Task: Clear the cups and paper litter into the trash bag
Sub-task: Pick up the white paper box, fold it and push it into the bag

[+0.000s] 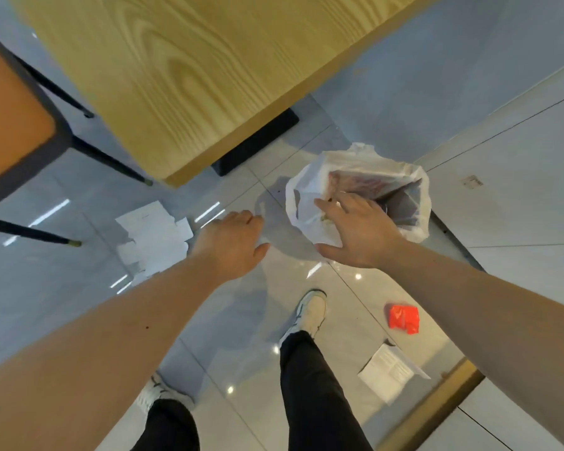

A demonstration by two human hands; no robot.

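White trash bag (310, 187) on tiled floor (518, 157) holds reddish litter, maybe cartons; right hand (358, 232) open at rim, left hand (232, 242) loosely curled, empty; papers (153, 236) beside wooden bench (189, 66).

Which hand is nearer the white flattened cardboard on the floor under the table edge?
Left. The left hand hovers just right of the white cardboard, not touching it. The right hand is farther right, over the mouth of the trash bag.

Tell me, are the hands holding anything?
No. The right hand hovers open over the trash bag; the left hand looks empty too.
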